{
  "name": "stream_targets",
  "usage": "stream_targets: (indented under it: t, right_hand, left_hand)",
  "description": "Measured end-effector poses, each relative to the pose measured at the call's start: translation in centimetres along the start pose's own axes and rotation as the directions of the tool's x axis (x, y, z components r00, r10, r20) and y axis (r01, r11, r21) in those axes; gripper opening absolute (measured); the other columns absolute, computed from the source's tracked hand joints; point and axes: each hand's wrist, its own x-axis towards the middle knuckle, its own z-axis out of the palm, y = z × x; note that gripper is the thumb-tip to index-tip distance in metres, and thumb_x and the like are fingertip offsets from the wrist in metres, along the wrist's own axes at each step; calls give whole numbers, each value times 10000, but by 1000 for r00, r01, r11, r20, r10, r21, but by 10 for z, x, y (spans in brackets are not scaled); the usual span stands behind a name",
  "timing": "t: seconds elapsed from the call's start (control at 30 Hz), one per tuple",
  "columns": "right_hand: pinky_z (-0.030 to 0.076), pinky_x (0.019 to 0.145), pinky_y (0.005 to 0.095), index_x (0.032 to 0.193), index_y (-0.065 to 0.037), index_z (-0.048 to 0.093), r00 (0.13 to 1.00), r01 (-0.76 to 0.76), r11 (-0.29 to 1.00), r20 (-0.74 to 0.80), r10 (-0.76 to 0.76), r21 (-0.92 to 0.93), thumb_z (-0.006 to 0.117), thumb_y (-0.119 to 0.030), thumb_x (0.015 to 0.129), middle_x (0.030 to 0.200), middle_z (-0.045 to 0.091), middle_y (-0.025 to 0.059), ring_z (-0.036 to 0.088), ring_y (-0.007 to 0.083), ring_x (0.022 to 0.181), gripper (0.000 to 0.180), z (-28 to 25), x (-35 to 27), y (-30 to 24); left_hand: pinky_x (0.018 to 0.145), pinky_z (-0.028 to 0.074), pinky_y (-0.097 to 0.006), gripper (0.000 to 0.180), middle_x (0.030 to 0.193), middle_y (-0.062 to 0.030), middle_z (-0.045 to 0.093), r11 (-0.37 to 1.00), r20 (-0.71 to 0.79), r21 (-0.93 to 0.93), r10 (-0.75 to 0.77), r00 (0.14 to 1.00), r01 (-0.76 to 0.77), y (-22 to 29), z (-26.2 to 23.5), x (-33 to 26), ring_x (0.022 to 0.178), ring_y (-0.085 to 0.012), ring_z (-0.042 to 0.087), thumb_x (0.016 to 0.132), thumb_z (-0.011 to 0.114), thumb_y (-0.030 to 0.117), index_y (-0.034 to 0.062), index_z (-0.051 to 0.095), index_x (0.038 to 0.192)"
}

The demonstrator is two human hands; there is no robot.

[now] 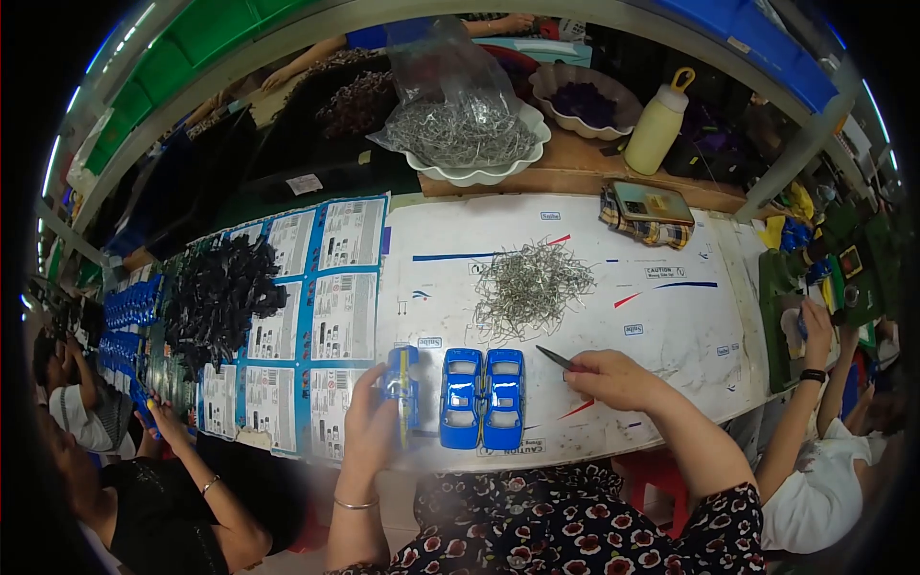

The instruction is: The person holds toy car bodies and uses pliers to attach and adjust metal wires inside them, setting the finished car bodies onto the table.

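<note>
Left hand [372,422] clasped a blue toy car [402,388] at lower centre; right hand [613,379] pinched what looked like tweezers [556,358], tips pointing upper left toward the metal pins [532,286].

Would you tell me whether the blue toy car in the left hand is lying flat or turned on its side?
On its side: the blue toy car in the left hand shows a narrow edge, unlike the two flat cars beside it.

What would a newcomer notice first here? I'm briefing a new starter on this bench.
Probably the two bright blue toy car bodies side by side at the white table's near edge, with a third blue toy car body in the left hand. Behind them lies a loose heap of thin silvery metal wire pieces, and the right hand holds a dark pointed tool.
</note>
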Motion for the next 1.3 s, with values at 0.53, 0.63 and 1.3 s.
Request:
stream_targets:
  t: [0.53,0.63,1.3]
  right_hand:
    - [434,519,256,823,-11,598,974,-219,946,117,196,240,531,-276,899,687,567,32,526,119,577,284,-3,24,-25]
    - [410,567,254,889,-5,600,988,-130,970,109,109,205,535,-262,901,680,538,19,469,98,611,266,1,8,-29]
    - [345,511,222,1088,-36,577,946,-196,537,303,-118,820,488,-250,935,747,536,-2,472,78,614,278,20,-12,-21]
  left_hand:
    - [690,553,-375,652,1148,-186,544,733,16,-679,63,998,-35,-7,9,-5,899,-300,611,865,581,380,94,323,1391]
    - [731,547,-396,674,1188,-202,517,652,56,-758,76,995,-7,-10,12,-4,929,-329,599,828,630,334,73,334,1375]
    - [822,538,-388,658,1321,-264,425,673,238,-735,144,960,81,30,86,22,952,-281,613,812,618,136,29,284,1370]
